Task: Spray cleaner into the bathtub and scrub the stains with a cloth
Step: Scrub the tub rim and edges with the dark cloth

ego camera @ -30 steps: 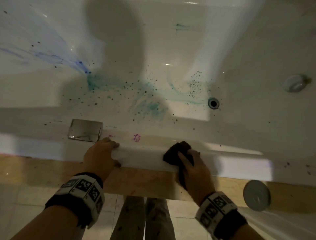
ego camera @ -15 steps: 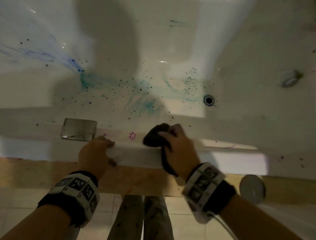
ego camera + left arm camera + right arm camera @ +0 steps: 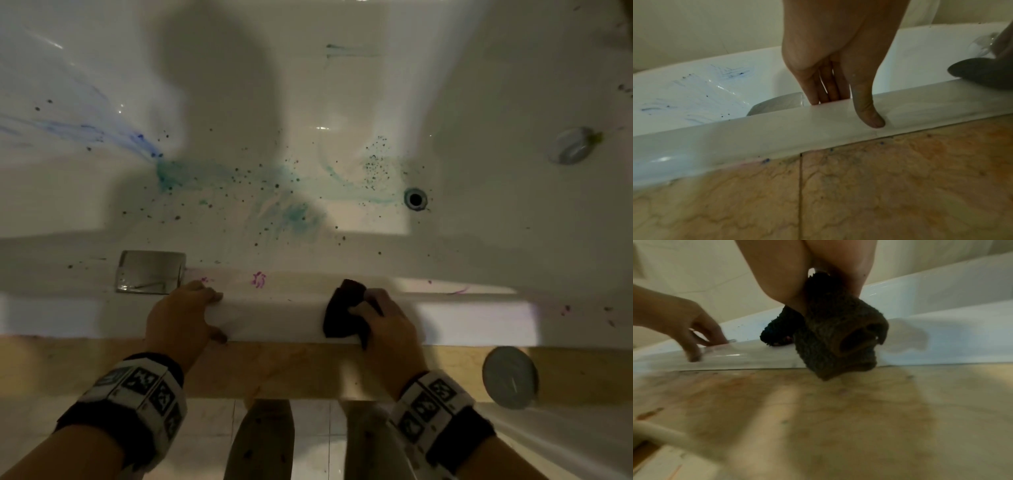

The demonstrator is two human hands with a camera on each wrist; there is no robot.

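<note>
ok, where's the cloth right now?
Head view: dark cloth on the tub's near rim, gripped by the right hand, right of the pink stain.
</note>
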